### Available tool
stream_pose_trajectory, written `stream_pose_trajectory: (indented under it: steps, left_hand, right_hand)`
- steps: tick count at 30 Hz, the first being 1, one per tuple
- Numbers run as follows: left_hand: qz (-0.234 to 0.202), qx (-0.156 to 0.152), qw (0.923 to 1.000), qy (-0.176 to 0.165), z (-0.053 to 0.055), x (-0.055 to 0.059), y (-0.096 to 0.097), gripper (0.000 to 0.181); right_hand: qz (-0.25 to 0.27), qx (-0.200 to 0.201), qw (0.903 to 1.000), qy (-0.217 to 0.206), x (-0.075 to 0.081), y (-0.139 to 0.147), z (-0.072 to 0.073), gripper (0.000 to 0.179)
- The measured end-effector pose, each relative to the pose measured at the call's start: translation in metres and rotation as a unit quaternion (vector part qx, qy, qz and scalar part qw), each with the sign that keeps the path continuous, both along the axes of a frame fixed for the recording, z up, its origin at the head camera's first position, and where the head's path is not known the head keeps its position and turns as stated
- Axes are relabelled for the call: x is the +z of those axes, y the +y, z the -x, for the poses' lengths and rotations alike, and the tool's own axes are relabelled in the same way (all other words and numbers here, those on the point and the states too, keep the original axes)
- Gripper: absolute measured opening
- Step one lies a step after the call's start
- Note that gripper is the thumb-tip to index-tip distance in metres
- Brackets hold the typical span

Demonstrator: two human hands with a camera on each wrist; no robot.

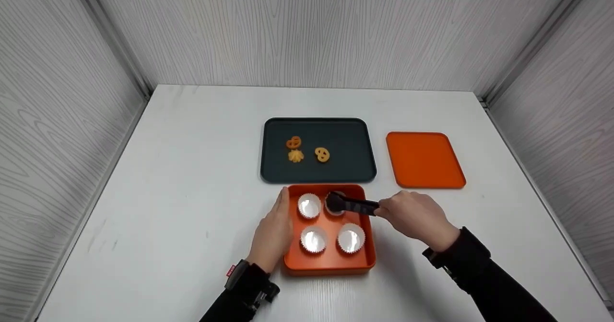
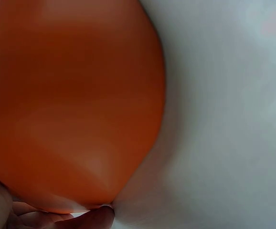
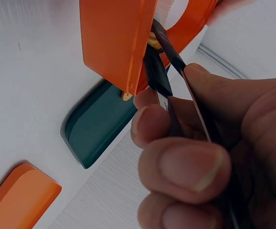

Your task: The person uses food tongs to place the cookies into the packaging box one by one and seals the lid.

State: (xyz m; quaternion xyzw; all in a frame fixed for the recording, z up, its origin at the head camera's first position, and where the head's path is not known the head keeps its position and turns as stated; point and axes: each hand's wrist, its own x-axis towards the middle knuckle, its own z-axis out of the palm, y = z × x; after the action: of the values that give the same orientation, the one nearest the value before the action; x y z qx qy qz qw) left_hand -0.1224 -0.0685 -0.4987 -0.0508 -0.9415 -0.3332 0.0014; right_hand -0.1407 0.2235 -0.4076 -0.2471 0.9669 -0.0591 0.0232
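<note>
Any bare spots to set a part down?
Free: table left of the dark tray and left hand; the orange tray; the dark tray's right end. Crowded: orange box, with four paper cups inside and tongs over one, between both hands.

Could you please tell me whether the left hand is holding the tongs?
No, the right hand holds the tongs, while the left hand rests against the side of the box.
</note>
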Motion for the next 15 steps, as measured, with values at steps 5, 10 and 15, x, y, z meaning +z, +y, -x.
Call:
stream_pose_trajectory:
  steps: [5, 10, 15]
  left_hand:
    - [0.003, -0.001, 1.0, 0.006, 0.0003, -0.0013, -0.0006, 0.062]
    - [0.003, -0.001, 1.0, 0.005, 0.0004, -0.0009, -0.0006, 0.063]
    - [0.002, -0.002, 1.0, 0.006, -0.0001, 0.0, 0.0, 0.062]
  right_hand:
    - [0.005, -0.002, 1.0, 0.001, 0.0011, 0.0017, -0.0013, 0.023]
    - [0.005, 0.0, 0.9998, 0.02, 0.0042, 0.0043, -0.0027, 0.026]
    - [0.005, 0.001, 0.9995, 0.031, 0.0072, 0.0066, -0.0046, 0.027]
